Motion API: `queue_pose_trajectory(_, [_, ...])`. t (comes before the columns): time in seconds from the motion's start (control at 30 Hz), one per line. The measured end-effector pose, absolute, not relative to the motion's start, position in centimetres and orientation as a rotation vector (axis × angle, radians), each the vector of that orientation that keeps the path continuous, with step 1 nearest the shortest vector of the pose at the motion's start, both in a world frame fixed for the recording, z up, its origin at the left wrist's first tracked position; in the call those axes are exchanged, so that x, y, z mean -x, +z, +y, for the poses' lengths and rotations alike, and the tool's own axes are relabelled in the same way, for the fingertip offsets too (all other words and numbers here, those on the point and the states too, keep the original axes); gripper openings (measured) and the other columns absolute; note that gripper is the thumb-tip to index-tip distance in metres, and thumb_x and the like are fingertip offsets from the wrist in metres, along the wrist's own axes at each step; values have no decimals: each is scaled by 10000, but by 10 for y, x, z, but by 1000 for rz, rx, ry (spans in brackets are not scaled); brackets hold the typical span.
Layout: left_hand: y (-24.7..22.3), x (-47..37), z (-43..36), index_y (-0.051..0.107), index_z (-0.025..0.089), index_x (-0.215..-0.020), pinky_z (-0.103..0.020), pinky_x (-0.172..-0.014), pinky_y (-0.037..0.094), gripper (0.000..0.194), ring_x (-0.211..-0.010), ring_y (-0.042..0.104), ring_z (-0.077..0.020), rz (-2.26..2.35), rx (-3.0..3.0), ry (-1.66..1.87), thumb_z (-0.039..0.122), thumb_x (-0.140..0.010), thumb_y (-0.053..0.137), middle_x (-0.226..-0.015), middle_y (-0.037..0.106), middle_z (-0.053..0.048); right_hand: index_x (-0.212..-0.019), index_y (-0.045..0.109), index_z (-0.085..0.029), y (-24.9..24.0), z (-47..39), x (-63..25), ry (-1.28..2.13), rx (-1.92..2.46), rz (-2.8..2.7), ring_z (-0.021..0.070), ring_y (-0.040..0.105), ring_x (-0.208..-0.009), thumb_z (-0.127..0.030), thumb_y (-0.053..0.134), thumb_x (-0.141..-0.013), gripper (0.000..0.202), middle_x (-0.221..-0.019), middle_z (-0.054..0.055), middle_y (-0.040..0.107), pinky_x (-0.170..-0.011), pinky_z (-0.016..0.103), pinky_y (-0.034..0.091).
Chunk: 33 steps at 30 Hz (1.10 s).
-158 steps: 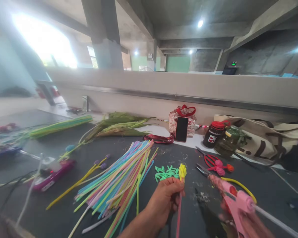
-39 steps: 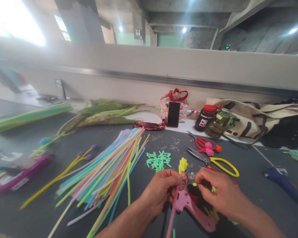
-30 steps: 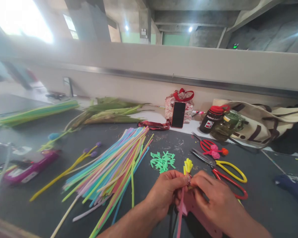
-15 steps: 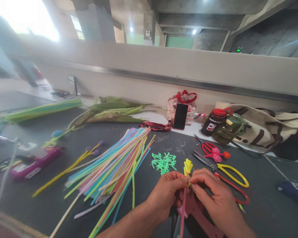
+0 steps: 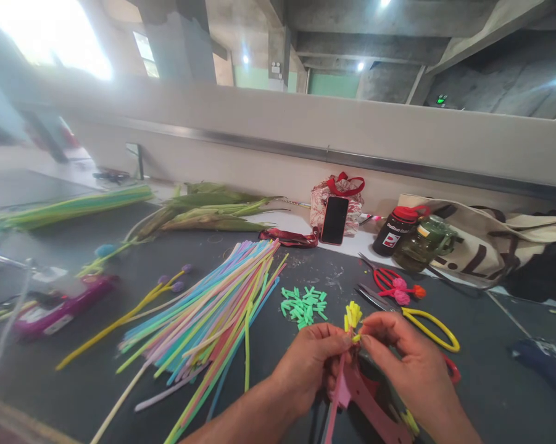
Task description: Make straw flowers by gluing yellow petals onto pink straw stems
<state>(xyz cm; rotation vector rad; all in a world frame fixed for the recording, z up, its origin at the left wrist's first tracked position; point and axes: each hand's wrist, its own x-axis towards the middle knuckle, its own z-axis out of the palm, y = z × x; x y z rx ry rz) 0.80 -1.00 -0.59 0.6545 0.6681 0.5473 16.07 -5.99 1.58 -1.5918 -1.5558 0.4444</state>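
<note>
My left hand (image 5: 317, 357) is closed in a pinch around a pink stem (image 5: 336, 401) topped by a tuft of short yellow pieces (image 5: 352, 315). Thumb and forefinger of my right hand (image 5: 400, 354) pinch a short yellow piece (image 5: 356, 338) against the tuft's base. Pink-handled scissors (image 5: 374, 407) lie under both hands, partly covered. Beyond my left hand is a scattered pile of short green pieces (image 5: 304, 305). To its left, a large bundle of pastel stems (image 5: 213, 308) that look like pipe cleaners spreads over the dark table.
Scissors with yellow (image 5: 432, 327) and red handles (image 5: 383, 277) lie right, near pink pompoms (image 5: 402, 290). Behind stand a phone (image 5: 334, 221), a black bottle (image 5: 393, 231), a green jug (image 5: 416, 243) and a canvas bag (image 5: 481, 240). A purple glue gun (image 5: 65, 308) and corn husks (image 5: 208, 209) are left.
My right hand has shifted slightly, and the yellow piece in its pinch shows more plainly beside the tuft. The pink stem leans further left at its lower end.
</note>
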Motion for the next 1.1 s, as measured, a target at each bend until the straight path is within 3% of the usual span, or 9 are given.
queue_pose_trajectory(0.87, [-4, -8, -11, 530, 142, -549, -150, -287, 260, 193, -273, 375, -35, 694, -634, 550, 280, -596, 655, -405, 501, 39, -878, 539, -241, 12, -59, -149, -64, 1526, -1779, 147, 640, -627, -206, 518, -815, 76, -736, -13, 674, -599, 249, 496])
queue_pose_trajectory(1.1, [-5, -8, -9, 554, 128, -587, -140, -299, 270, 216, -297, 392, -31, 682, -594, 551, 300, -591, 685, -444, 530, 34, -934, 511, -247, 18, -61, -157, -21, 1512, -1881, 150, 658, -633, -216, 507, -829, 110, -744, -10, 679, -574, 226, 519])
